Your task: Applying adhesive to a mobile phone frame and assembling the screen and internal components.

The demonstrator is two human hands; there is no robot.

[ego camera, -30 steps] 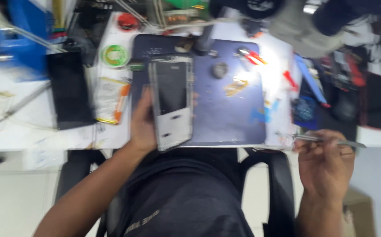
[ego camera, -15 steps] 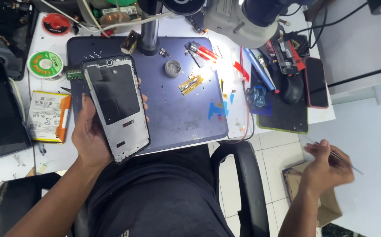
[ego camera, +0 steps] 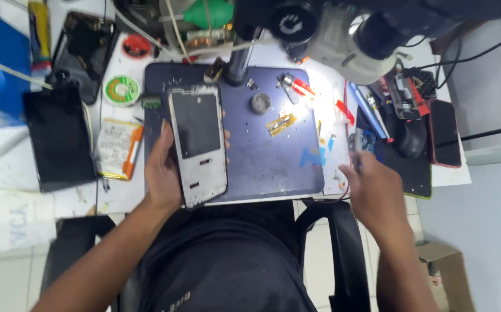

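Swung in from beside the chair, right hand (ego camera: pixel 374 188) pinched slim tweezers (ego camera: pixel 357 149) at the tabletop's (ego camera: pixel 319 81) right edge, well right of the opened phone frame (ego camera: pixel 197 144), long axis running away from the body, clasped in left hand (ego camera: pixel 164 167).

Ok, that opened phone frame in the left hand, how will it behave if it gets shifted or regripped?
The phone frame looks thin, flat and stiff, probably light. The left hand grips it only by its edges, so it may slip. Its lower end juts past the blue mat edge over the lap, so it could drop. The exposed inside looks fragile.
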